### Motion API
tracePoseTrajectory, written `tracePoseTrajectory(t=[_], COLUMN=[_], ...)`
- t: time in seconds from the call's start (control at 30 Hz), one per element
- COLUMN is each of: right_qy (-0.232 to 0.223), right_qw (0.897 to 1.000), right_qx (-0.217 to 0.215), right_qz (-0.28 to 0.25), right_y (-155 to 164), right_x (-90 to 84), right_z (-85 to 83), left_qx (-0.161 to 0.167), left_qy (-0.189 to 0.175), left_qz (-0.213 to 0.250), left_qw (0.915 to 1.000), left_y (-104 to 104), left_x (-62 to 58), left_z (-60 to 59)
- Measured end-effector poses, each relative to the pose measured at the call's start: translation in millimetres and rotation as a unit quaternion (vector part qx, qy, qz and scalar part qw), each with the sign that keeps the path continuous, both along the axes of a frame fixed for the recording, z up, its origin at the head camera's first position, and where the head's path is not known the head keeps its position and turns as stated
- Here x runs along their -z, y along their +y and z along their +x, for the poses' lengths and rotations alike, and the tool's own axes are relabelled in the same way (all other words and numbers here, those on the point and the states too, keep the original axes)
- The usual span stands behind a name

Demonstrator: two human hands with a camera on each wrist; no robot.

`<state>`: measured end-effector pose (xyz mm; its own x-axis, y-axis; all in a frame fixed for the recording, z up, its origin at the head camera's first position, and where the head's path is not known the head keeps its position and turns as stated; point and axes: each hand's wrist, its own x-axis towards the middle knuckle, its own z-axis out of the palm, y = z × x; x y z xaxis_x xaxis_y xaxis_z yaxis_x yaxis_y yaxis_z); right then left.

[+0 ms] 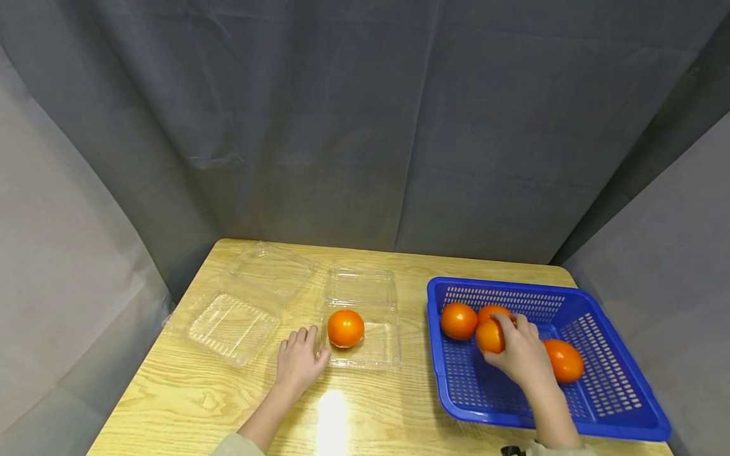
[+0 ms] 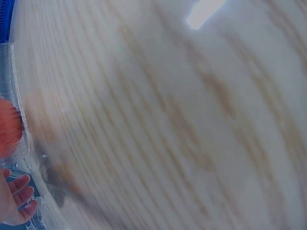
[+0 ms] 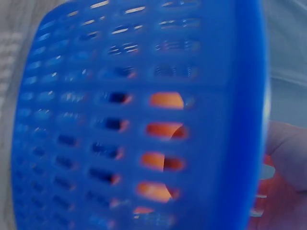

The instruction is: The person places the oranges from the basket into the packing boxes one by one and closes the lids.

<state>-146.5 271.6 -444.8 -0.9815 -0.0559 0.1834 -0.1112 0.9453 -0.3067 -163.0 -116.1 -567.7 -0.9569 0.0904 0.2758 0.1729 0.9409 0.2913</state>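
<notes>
— Starting big: what's on the wooden table [image 1: 188, 392]?
— A blue basket [image 1: 621, 405] with oranges; the right hand [image 1: 521, 354] grasps one orange [image 1: 489, 337] inside it.
— And the left hand [image 1: 298, 362]?
— Relaxed, flat beside the clear clamshell [image 1: 365, 316].

Two bare forearms; pale beige sleeves [image 1: 236, 445] at the elbows; a black wrist-worn device [image 1: 511, 451].
</notes>
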Motion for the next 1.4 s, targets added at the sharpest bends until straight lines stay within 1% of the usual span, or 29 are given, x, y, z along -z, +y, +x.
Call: tracePoseTrajectory(t=[0.2,0.33,0.47,0.67,1.13,1.3,1.4], right_qy=[0.035,0.044,0.058,0.08,0.094,0.087,0.076], right_qw=[0.999,0.999,0.997,0.995,0.99,0.987,0.987], right_qx=[-0.019,-0.03,-0.041,-0.061,-0.108,-0.132,-0.14], right_qz=[-0.005,-0.008,-0.015,-0.022,-0.016,-0.005,0.006], right_y=[-14,-24,-35,-53,-99,-118,-129], right_x=[-9.5,-14.1,-15.3,-16.5,-16.5,-12.9,-11.1], right_z=[-7.5,-11.7,-16.5,-22.2,-34.6,-37.1,-37.1], left_qx=[0.0,0.0,-0.001,0.0,-0.004,-0.006,-0.006], left_qy=[0.001,-0.004,-0.009,-0.006,-0.016,-0.017,-0.018], left_qz=[0.003,0.004,0.001,-0.002,-0.014,-0.013,-0.013], left_qw=[1.0,1.0,1.0,1.0,0.9998,0.9997,0.9997], left_y=[1,1,0,0,1,1,1], left_x=[0.1,-0.1,-0.1,0.6,1.7,1.3,1.5], left_z=[-0.4,-0.1,-0.2,-0.5,-1.5,-1.7,-1.4])
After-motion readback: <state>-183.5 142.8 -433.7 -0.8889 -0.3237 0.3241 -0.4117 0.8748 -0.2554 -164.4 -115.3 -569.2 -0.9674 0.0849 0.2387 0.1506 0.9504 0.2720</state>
